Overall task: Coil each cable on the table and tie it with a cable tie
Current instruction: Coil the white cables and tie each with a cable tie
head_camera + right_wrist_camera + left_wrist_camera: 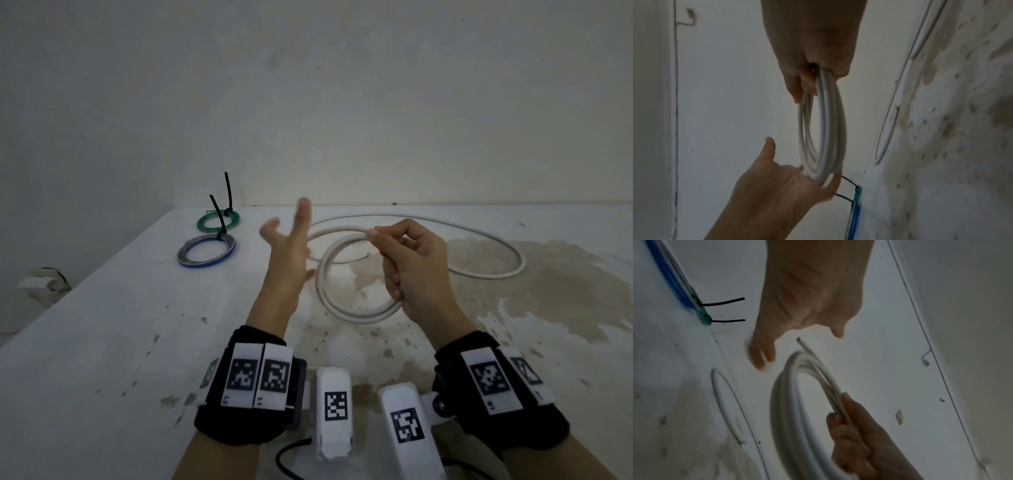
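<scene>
A thick white cable (329, 260) is partly wound into a coil of a few loops, held above the table. My right hand (407, 263) grips the coil (822, 129) on its right side, fingers curled round the strands. The rest of the cable (479, 246) trails in a wide loop across the table behind. My left hand (291, 246) is open just left of the coil, fingers straight and blurred; in the right wrist view its palm (789, 183) sits right under the coil's far end. The cable's cut end (798, 339) pokes out near the left fingers.
Two tied coils lie at the back left of the white table (102, 342): a green one (218, 221) and a grey-blue one (206, 250), each with a black cable tie (227, 192) sticking up. Brown stains (531, 284) mark the right side. A wall stands behind.
</scene>
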